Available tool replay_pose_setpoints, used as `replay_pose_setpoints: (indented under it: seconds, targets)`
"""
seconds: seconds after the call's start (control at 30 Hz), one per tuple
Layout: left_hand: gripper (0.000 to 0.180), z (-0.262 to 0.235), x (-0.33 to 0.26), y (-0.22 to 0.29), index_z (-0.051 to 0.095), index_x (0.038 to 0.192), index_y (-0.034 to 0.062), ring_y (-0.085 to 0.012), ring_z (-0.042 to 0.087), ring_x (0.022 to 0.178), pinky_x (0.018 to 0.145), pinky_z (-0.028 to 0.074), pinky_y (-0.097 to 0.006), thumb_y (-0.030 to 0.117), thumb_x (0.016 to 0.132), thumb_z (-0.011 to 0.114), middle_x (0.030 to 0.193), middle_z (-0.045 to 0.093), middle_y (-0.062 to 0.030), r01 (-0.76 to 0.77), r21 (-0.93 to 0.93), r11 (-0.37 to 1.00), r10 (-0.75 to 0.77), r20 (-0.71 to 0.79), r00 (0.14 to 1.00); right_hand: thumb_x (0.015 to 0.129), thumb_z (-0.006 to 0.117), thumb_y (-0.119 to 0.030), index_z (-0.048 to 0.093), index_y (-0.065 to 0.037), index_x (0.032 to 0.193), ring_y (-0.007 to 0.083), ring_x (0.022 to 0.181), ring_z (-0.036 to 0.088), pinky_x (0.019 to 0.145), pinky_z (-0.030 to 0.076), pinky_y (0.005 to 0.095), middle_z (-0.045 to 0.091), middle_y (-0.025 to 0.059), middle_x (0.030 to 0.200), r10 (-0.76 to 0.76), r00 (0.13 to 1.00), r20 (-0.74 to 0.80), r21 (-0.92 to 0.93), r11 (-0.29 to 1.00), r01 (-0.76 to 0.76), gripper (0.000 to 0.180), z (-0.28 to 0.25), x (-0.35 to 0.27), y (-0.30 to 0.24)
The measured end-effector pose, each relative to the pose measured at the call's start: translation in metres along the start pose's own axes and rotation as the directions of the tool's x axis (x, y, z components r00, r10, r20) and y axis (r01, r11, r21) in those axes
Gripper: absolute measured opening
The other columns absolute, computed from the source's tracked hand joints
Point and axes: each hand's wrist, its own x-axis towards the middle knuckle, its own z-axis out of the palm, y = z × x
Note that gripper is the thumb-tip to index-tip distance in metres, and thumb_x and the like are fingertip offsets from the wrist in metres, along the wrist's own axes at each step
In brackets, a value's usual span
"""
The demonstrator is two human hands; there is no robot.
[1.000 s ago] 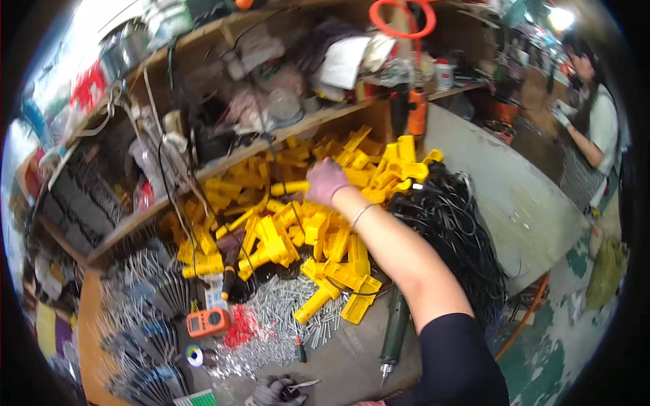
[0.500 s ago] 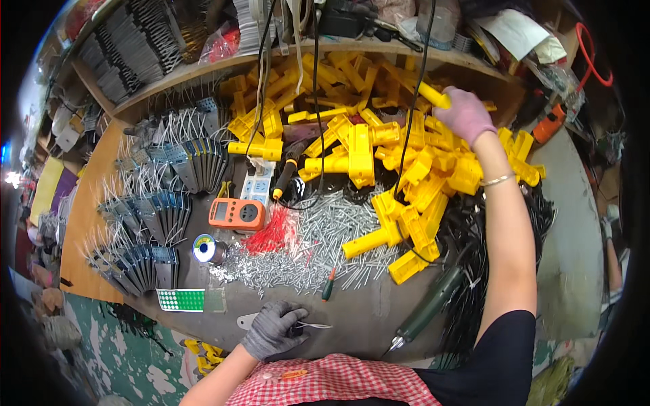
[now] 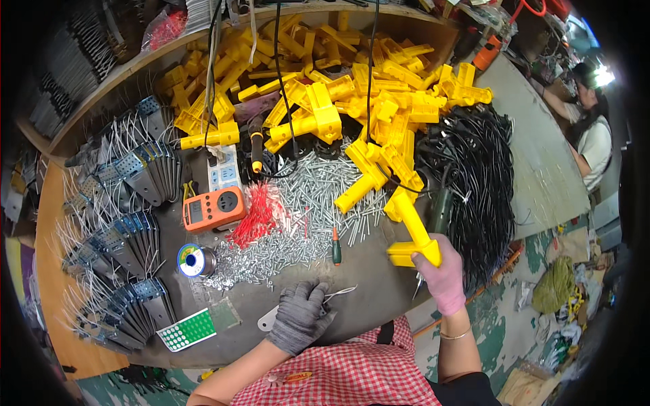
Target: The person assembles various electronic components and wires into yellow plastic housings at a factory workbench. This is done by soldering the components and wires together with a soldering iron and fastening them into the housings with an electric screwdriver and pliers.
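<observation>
The pink-gloved right hand [image 3: 443, 277] grips a bent yellow plastic part [image 3: 414, 223]. Left of it, the grey-gloved left hand [image 3: 299, 318] covers a flat grey metal strip [image 3: 271, 317]; whether it grips, I can't tell. Seems like fetching; next calls for steady holding.

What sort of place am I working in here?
Probably a small assembly workshop: the bench bears a heap of yellow plastic parts, scattered metal fasteners and a thick bundle of black cables.
</observation>
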Motion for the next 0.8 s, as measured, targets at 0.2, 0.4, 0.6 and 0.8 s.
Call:
replay_pose_setpoints:
  seconds: [0.2, 0.4, 0.6, 0.8]
  targets:
    - [0.081, -0.020, 0.007, -0.002, 0.054, 0.137, 0.0049, -0.0209, 0.062, 0.113, 0.098, 0.052, -0.035, 0.025, 0.071, 0.095, 0.124, 0.062, -0.0082, -0.074, -0.821, 0.566, -0.160, -0.197, 0.967, 0.093, 0.073, -0.023, 0.063, 0.001, 0.123, 0.0184, 0.093, 0.066, 0.087, 0.052, 0.0308, 0.070, 0.0098, 0.104, -0.248, 0.777, 0.579, 0.335, 0.941, 0.050, 0.040, 0.057, -0.021, -0.055]
    - [0.056, -0.051, 0.001, -0.009, 0.061, 0.129, 0.0051, -0.0205, 0.066, 0.109, 0.093, 0.056, -0.037, 0.004, 0.077, 0.084, 0.117, 0.068, -0.0074, -0.033, -0.990, 0.137, -0.532, -0.102, 0.841, 0.090, 0.061, -0.014, 0.071, -0.009, 0.094, 0.0336, 0.094, 0.061, 0.082, 0.053, 0.0437, 0.066, 0.0100, 0.099, -0.499, 0.832, 0.243, -0.386, 0.737, 0.555, 0.012, 0.066, 0.061, 0.006]
    - [0.071, -0.064, 0.001, -0.013, 0.048, 0.141, 0.0086, -0.0275, 0.064, 0.112, 0.095, 0.056, -0.043, 0.014, 0.076, 0.077, 0.121, 0.062, -0.0091, -0.185, -0.936, -0.300, -0.568, 0.019, 0.823, 0.078, 0.067, -0.014, 0.063, -0.010, 0.080, 0.0241, 0.097, 0.060, 0.082, 0.053, 0.0390, 0.060, 0.0050, 0.090, -0.595, 0.464, 0.656, -0.484, 0.139, 0.864, 0.006, 0.049, 0.111, 0.020]
    - [0.066, -0.059, -0.018, -0.014, 0.046, 0.144, 0.0056, -0.0243, 0.063, 0.115, 0.098, 0.054, -0.037, 0.011, 0.084, 0.073, 0.126, 0.062, -0.0098, 0.022, -0.996, 0.088, -0.662, -0.042, 0.749, 0.084, 0.059, -0.011, 0.063, -0.008, 0.088, 0.0262, 0.099, 0.062, 0.079, 0.056, 0.0391, 0.061, 0.0081, 0.093, -0.485, 0.629, 0.608, -0.450, 0.442, 0.776, 0.007, 0.058, 0.103, 0.033]
